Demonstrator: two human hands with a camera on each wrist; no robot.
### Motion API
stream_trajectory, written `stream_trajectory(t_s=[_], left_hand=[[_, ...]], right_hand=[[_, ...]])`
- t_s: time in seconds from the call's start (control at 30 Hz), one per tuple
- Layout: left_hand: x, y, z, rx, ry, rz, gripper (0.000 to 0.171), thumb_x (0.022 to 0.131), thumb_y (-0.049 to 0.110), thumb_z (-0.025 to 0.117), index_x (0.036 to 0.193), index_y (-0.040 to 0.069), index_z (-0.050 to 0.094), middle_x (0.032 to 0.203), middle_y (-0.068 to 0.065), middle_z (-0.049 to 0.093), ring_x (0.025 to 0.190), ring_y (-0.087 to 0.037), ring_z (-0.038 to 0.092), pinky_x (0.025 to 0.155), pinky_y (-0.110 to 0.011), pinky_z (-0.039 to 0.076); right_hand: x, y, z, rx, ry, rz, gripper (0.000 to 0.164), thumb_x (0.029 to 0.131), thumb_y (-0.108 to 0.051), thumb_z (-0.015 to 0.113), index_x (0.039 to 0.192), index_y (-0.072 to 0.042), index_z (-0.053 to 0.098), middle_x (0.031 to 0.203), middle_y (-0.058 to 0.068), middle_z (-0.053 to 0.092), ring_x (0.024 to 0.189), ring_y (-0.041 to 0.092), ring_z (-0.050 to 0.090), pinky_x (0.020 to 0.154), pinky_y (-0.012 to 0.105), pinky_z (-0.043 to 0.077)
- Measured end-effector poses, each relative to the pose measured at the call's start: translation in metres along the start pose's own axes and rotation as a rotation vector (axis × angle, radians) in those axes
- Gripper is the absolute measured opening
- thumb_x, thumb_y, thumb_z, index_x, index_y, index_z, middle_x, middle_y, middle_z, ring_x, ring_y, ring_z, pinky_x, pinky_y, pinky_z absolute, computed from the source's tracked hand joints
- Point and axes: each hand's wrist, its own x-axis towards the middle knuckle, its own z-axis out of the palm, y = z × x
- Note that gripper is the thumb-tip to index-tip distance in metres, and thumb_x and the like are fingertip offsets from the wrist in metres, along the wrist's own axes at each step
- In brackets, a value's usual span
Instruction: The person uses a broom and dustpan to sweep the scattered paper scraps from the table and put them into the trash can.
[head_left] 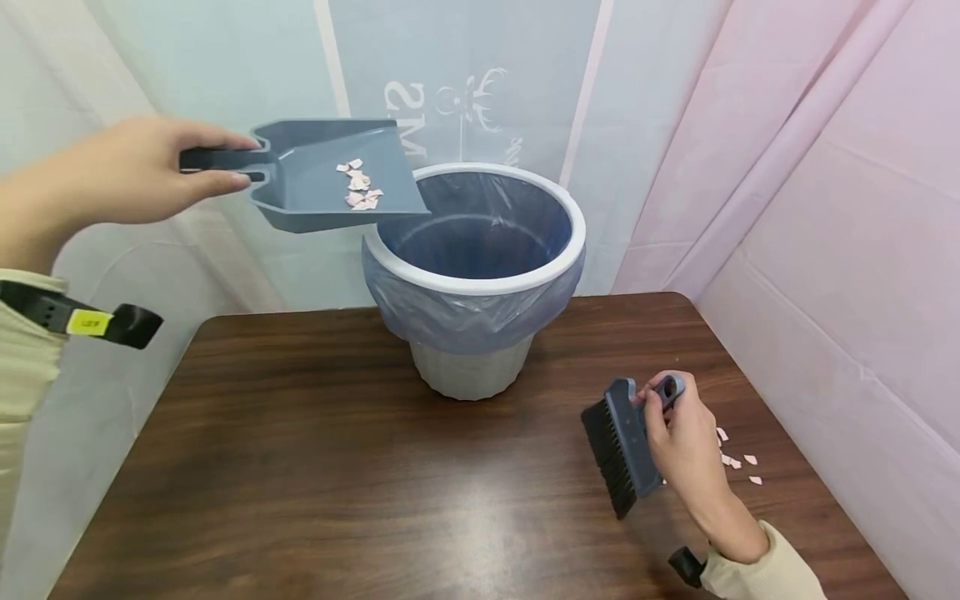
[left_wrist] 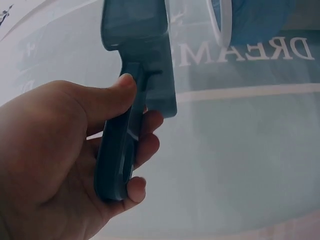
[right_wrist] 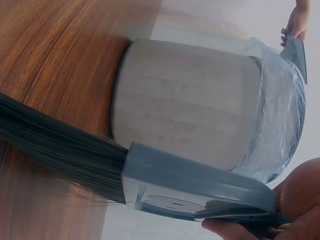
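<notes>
Over the left side of the bin [head_left: 480, 286], the dustpan [head_left: 311, 183], gripped by the left hand [head_left: 150, 171], points rightward, long axis sideways. Right of the bin and nearer, the right hand [head_left: 688, 442] grips the brush [head_left: 633, 442], bristled edge leftward. Pale scraps [head_left: 363, 200] lie in the dustpan.

Brown wood-grain table [head_left: 315, 450] beside pale blue and pink hangings [head_left: 675, 142]

Dustpan [head_left: 311, 179] plain blue-grey, brush [head_left: 633, 442] the same with black bristles [head_left: 609, 460]; scraps [head_left: 360, 183] pale pink to white. Bin [head_left: 468, 371] off-white, rim [head_left: 480, 286] white, liner [head_left: 480, 321] translucent blue-grey. Worktop [head_left: 337, 467] dark brown, wood-grained; backdrop [head_left: 480, 33] pale blue, white-striped and white-lettered, pink along one side; sleeves [head_left: 772, 571] pale cream.
</notes>
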Motion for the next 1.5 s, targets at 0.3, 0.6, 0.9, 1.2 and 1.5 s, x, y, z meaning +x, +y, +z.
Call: stream_trajectory(t_s=[0.3,0.6,0.9,1.2,1.5], left_hand=[[0.019,0.03,0.004,-0.006,0.043,0.056,0.045,0.095,0.016,0.055,0.133,-0.005,0.045,0.115,-0.03,0.055,0.09,-0.037,0.05,0.076,-0.053,0.041],[0.032,0.062,0.009,0.088,0.174,0.171,0.042,0.091,0.007,0.06,0.131,-0.001,0.049,0.116,-0.027,0.055,0.104,-0.042,0.049,0.089,-0.057,0.036],[0.042,0.076,0.024,0.429,0.642,0.541,0.032,0.092,-0.007,0.048,0.122,0.004,0.057,0.102,-0.017,0.06,0.091,-0.037,0.051,0.067,-0.049,0.038],[0.047,0.079,0.025,0.405,0.727,0.583,0.03,0.093,-0.005,0.049,0.12,0.003,0.06,0.099,-0.017,0.061,0.087,-0.037,0.052,0.065,-0.049,0.037],[0.042,0.08,0.021,0.309,0.666,0.493,0.042,0.087,0.003,0.063,0.127,0.006,0.054,0.108,-0.017,0.058,0.094,-0.039,0.049,0.069,-0.052,0.034]], right_hand=[[0.0,0.001,-0.001,-0.012,0.009,-0.005,0.015,0.089,0.005,0.055,0.101,-0.001,0.05,0.081,0.005,0.064,0.058,0.002,0.048,0.047,0.012,0.035],[0.001,0.003,-0.002,-0.017,0.01,-0.007,0.014,0.089,0.004,0.054,0.101,-0.001,0.05,0.081,0.004,0.065,0.056,0.001,0.046,0.046,0.013,0.034],[-0.002,0.004,-0.003,-0.017,-0.005,0.005,0.016,0.09,0.003,0.055,0.103,-0.001,0.049,0.083,0.004,0.064,0.063,0.003,0.05,0.049,0.012,0.036],[0.0,0.004,-0.004,-0.015,0.001,-0.014,0.015,0.09,0.003,0.054,0.103,-0.001,0.049,0.083,0.004,0.064,0.066,0.002,0.053,0.05,0.012,0.037],[0.0,0.004,-0.004,-0.014,-0.005,-0.009,0.013,0.091,0.002,0.053,0.103,-0.001,0.049,0.084,0.005,0.065,0.067,0.004,0.055,0.051,0.011,0.038]])
